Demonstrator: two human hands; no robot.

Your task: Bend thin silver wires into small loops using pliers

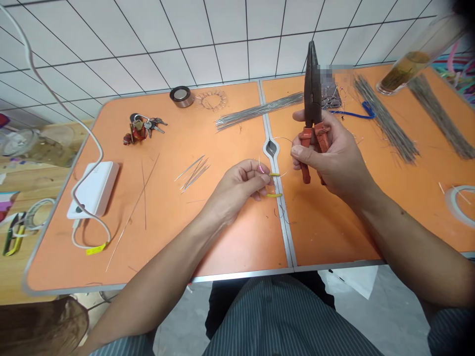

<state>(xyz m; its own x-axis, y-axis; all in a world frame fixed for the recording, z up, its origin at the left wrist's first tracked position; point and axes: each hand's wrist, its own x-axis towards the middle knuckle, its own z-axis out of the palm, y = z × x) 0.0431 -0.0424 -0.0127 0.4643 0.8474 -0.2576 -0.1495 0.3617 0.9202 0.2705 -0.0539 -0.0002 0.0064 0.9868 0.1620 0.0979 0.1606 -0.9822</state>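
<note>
My right hand [334,158] is closed around a pair of pliers [312,84] with red handles. Their dark jaws point upward, above the table's centre seam. A thin wire [284,138] runs up to the fingertips of this hand. To the left, my left hand [245,188] pinches a small wire piece [274,174] with pink and yellow sections, just over the seam. Its fingers hide part of the piece. Several short straight wires [195,173] lie on the orange tabletop left of that hand.
Wire bundles [260,111] lie at the back and right [388,121]. A tape roll [181,96], a wire ring [211,100] and keys [152,123] are at the back left. A white power bank [94,188] with a cable sits left. A glass [403,74] stands back right.
</note>
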